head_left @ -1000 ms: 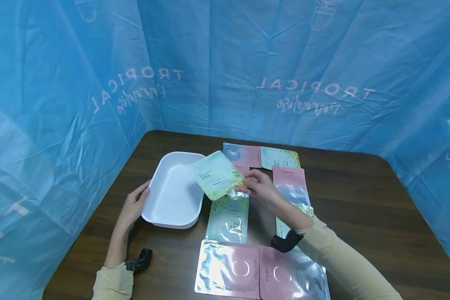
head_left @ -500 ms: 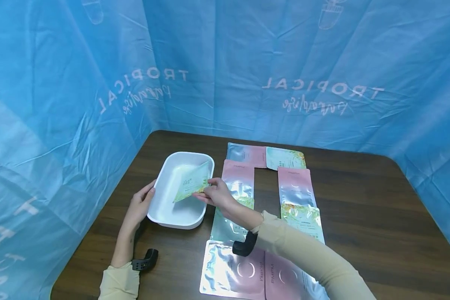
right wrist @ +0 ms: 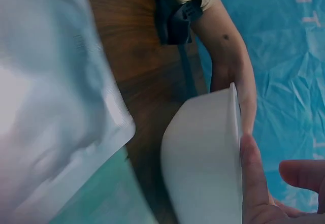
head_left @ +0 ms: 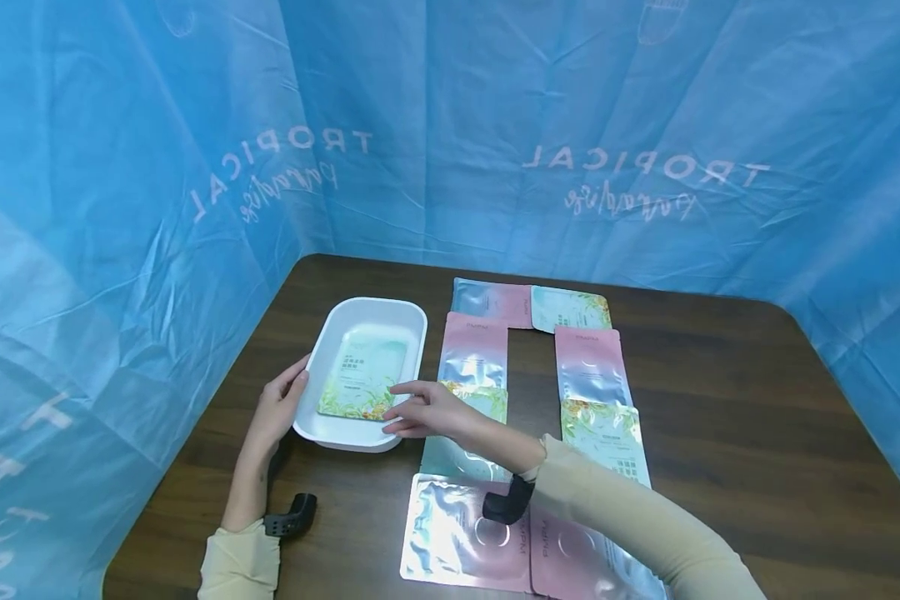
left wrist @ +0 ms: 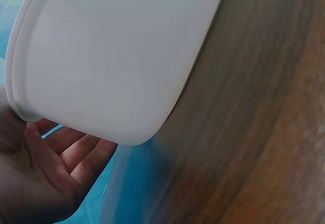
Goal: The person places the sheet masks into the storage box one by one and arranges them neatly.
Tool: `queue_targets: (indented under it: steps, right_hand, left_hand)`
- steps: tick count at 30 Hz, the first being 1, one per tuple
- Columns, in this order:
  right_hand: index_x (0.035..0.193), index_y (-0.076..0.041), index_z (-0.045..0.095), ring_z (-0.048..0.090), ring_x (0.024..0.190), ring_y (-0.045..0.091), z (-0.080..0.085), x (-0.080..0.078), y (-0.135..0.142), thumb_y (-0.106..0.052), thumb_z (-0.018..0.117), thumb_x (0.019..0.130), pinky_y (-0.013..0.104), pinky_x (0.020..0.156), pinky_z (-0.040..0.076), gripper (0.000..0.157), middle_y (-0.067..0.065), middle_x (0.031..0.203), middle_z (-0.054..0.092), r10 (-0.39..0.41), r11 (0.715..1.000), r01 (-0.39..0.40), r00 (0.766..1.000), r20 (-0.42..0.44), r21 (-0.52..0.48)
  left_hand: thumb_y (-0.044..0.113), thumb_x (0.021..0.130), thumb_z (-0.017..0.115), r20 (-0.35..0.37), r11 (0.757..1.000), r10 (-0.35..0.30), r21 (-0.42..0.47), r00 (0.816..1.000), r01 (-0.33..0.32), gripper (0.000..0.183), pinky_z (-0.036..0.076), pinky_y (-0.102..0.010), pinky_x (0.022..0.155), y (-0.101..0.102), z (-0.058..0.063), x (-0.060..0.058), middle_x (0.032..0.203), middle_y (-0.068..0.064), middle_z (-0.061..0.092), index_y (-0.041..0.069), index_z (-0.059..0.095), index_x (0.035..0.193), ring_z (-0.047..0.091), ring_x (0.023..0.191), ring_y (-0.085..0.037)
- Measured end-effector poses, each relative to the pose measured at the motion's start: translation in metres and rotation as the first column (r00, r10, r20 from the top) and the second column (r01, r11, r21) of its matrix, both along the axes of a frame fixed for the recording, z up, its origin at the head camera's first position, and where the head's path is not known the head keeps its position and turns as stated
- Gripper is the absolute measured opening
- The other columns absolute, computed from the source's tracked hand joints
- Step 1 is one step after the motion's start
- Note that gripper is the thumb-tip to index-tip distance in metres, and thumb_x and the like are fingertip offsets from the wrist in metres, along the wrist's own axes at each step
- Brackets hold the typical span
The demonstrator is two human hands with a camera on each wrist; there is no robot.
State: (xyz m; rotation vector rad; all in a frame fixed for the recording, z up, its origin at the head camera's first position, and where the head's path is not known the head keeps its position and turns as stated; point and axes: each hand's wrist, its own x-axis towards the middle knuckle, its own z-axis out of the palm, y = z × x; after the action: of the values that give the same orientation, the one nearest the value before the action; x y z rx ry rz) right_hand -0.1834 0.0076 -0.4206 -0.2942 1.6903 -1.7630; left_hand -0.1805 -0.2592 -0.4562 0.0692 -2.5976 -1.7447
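A white plastic tub (head_left: 347, 429) stands at the left of the table, with a green face mask sachet (head_left: 363, 375) lying flat on its floor. My left hand (head_left: 273, 412) holds the tub's left side; in the left wrist view that hand (left wrist: 56, 173) has its fingers against the tub's outer wall (left wrist: 122, 56). Over the tub's right front rim hovers my right hand (head_left: 431, 408), fingers extended, thumb and finger apart in the right wrist view, near the sachet's lower right corner. Nothing shows between those fingers.
Right of the tub, several pink-silver sachets (head_left: 465, 533) and green sachets (head_left: 607, 437) lie edge to edge in a ring on the dark wooden table (head_left: 735, 433). My right forearm crosses over some. Behind the table hangs a blue printed curtain (head_left: 480, 125).
The right hand carried the green sachet left and down into the tub and let it go; the sachet now lies flat. The left hand stays at the tub's side.
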Motion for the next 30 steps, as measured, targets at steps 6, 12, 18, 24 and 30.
queue_targets:
  steps: [6, 12, 18, 24, 30]
  right_hand:
    - [0.128, 0.011, 0.045, 0.065, 0.09, 0.03, -0.001, 0.003, 0.043, -0.005, 0.053, 0.095, 0.047, 0.085, 0.047, 0.038, 0.025, 0.102, 0.064, -0.011, 1.0, 0.011, 0.993, -0.12, -0.002]
    - [0.123, 0.011, 0.049, 0.064, 0.088, 0.03, -0.003, 0.009, 0.094, -0.008, 0.052, 0.096, 0.046, 0.082, 0.049, 0.033, 0.028, 0.101, 0.062, -0.014, 0.993, 0.046, 0.959, -0.282, 0.106]
    - [0.112, 0.004, 0.06, 0.063, 0.082, 0.02, -0.011, 0.03, 0.157, -0.008, 0.06, 0.092, 0.033, 0.073, 0.051, 0.023, 0.007, 0.089, 0.065, 0.086, 0.925, 0.156, 0.802, -0.591, 0.346]
    - [0.106, -0.007, 0.064, 0.056, 0.079, 0.011, -0.016, 0.07, 0.221, -0.01, 0.072, 0.082, 0.031, 0.067, 0.049, 0.026, -0.007, 0.09, 0.06, 0.328, 0.751, 0.243, 0.669, -0.667, 0.614]
    - [0.105, -0.014, 0.061, 0.049, 0.08, 0.01, -0.019, 0.097, 0.25, -0.038, 0.084, 0.062, 0.033, 0.063, 0.046, 0.055, -0.008, 0.096, 0.052, 0.552, 0.576, 0.242, 0.588, -0.591, 0.78]
  left_hand:
    - [0.031, 0.103, 0.034, 0.003, 1.0, 0.004, -0.011, 1.0, -0.004, 0.05, 0.045, -0.025, 0.079, -0.003, 0.004, -0.002, 0.142, -0.023, 0.036, 0.006, 0.031, 0.146, 0.047, 0.116, -0.036]
    - [0.031, 0.103, 0.033, -0.019, 1.0, 0.008, -0.008, 1.0, -0.008, 0.05, 0.043, -0.02, 0.077, -0.004, 0.004, -0.002, 0.141, -0.023, 0.037, 0.004, 0.032, 0.145, 0.046, 0.116, -0.036]
    - [0.031, 0.103, 0.033, -0.022, 1.0, -0.003, 0.009, 1.0, 0.003, 0.05, 0.043, -0.018, 0.076, -0.002, 0.002, -0.003, 0.142, -0.023, 0.037, 0.004, 0.032, 0.145, 0.046, 0.116, -0.035]
    - [0.032, 0.102, 0.034, 0.002, 1.0, -0.005, 0.01, 1.0, 0.005, 0.05, 0.043, -0.019, 0.077, 0.0, -0.001, -0.003, 0.143, -0.022, 0.036, 0.005, 0.032, 0.145, 0.045, 0.118, -0.035]
    - [0.031, 0.103, 0.033, 0.0, 1.0, -0.002, -0.001, 1.0, 0.002, 0.05, 0.043, -0.02, 0.077, 0.0, -0.002, -0.003, 0.141, -0.023, 0.037, 0.005, 0.032, 0.145, 0.047, 0.116, -0.036]
